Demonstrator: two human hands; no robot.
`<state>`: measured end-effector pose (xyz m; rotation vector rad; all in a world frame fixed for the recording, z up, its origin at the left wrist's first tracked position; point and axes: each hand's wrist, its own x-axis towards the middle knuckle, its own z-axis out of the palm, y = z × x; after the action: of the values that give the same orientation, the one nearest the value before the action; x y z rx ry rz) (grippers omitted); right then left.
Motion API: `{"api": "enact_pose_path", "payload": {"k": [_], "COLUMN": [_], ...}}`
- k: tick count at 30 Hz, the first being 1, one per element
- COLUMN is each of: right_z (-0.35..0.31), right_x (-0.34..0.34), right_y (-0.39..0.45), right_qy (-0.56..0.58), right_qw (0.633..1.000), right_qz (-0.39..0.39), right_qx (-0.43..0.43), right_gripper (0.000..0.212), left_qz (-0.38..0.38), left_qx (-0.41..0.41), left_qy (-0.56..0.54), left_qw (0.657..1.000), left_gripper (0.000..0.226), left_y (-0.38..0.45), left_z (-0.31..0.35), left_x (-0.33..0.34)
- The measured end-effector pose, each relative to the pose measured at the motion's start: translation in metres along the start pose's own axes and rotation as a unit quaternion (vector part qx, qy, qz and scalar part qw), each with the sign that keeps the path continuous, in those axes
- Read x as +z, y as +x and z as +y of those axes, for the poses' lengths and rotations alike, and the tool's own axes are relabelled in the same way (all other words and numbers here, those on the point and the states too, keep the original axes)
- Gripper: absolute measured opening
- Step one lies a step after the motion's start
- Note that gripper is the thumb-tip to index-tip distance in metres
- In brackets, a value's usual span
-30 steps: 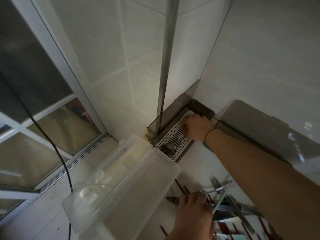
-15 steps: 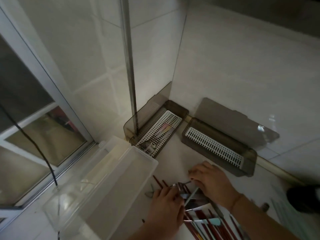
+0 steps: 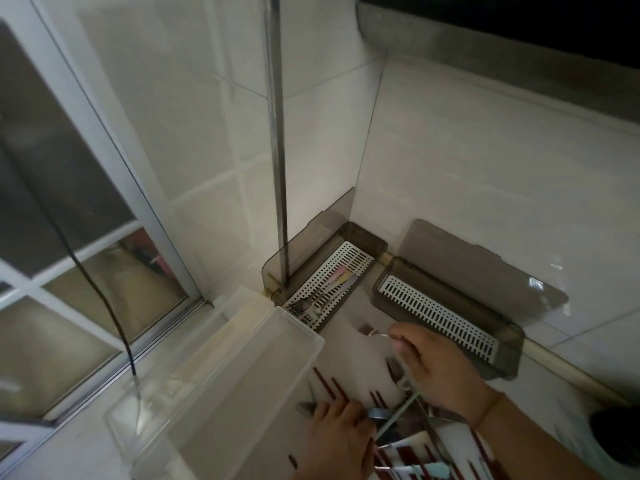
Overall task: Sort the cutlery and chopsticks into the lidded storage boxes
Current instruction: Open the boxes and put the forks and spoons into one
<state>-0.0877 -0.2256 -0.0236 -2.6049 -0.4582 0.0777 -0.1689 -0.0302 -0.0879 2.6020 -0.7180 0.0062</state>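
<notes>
A pile of cutlery and dark red chopsticks [image 3: 408, 427] lies at the bottom of the head view. My left hand [image 3: 336, 441] lies on its left side, fingers curled over a bundle of utensils. My right hand [image 3: 440, 368] is just above the pile and pinches a thin metal utensil [image 3: 372, 332] that points toward the boxes. The left brown box [image 3: 375, 242] stands open in the wall corner, with several pastel-handled forks [image 3: 329, 289] on its white perforated tray. The right brown box [image 3: 509, 358] is also open; nothing lies on its slotted white tray.
A clear plastic box [image 3: 225, 375] with its lid open sits at front left, touching the left brown box. A metal pipe [image 3: 278, 168] runs down the tiled corner. A black cable [image 3: 104, 296] hangs by the window. A dark object [image 3: 616, 434] shows at the right edge.
My right hand left the left brown box, came back to the pile and lifted a metal utensil. The view swung to the right, showing the right brown box. My left hand stayed on the pile.
</notes>
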Motion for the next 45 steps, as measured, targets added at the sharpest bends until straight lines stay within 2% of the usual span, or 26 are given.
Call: {"api": "enact_pose_path", "payload": {"k": [2,4,6,10,15,19,25,28,29,31,33,35,39,42,45], "right_z": [-0.008,-0.016,-0.021,-0.022,-0.021,-0.02,-0.018,-0.017,-0.017,-0.015,-0.012,-0.005,0.006,0.002,-0.003], "right_x": [-0.01,-0.017,-0.019,-0.006,0.021,0.035,0.04,0.036,0.031,0.019,0.005,-0.004,0.006,0.025,0.039], "right_y": [0.028,0.065,0.103,0.16,0.194,0.199,0.203,0.194,0.188,0.167,0.127,0.07,-0.049,-0.094,-0.101], "right_qy": [0.013,-0.035,-0.1,-0.117,-0.227,-0.237,-0.212,-0.142,-0.108,-0.046,-0.001,-0.001,-0.06,-0.065,-0.084], "right_qw": [0.999,0.996,0.991,0.984,0.954,0.942,0.958,0.977,0.984,0.996,0.996,0.993,0.975,0.962,0.955], "right_qz": [0.021,0.031,0.0,-0.123,-0.177,-0.214,-0.169,-0.139,-0.118,-0.029,0.081,0.116,0.047,-0.001,-0.023], "right_qx": [-0.024,-0.069,-0.09,-0.054,-0.083,-0.105,-0.088,-0.073,-0.073,-0.077,-0.047,0.023,0.21,0.266,0.283], "right_gripper": [0.034,0.025,0.024,0.032,0.015,0.014,0.015,0.018,0.017,0.012,0.008,0.004,0.015,0.012,0.017], "left_qz": [0.004,0.001,0.0,0.0,0.034,0.023,-0.027,-0.055,-0.062,-0.07,-0.069,-0.087,-0.116,-0.108,-0.112], "left_qx": [-0.007,-0.007,-0.014,-0.034,-0.046,-0.045,-0.059,-0.052,-0.049,-0.054,-0.063,-0.075,-0.077,-0.091,-0.103], "left_qy": [0.002,0.008,0.012,0.022,0.033,0.038,0.027,0.032,0.034,0.023,0.007,-0.01,-0.001,0.001,0.006], "left_qw": [1.0,1.0,1.0,0.999,0.998,0.998,0.997,0.997,0.996,0.996,0.996,0.993,0.99,0.99,0.988], "left_gripper": [0.026,0.026,0.027,0.028,0.018,0.015,0.024,0.033,0.032,0.026,0.022,0.025,0.031,0.028,0.025], "left_y": [0.0,0.0,0.0,0.002,0.008,0.01,0.011,0.011,0.012,0.013,0.015,0.017,0.016,0.015,0.016], "left_z": [0.001,0.002,0.004,0.007,0.008,0.009,0.01,0.009,0.009,0.009,0.009,0.009,0.004,0.004,0.006], "left_x": [-0.001,-0.002,-0.003,-0.004,-0.003,0.002,0.004,0.004,0.003,0.001,0.0,0.002,0.007,0.008,0.009]}}
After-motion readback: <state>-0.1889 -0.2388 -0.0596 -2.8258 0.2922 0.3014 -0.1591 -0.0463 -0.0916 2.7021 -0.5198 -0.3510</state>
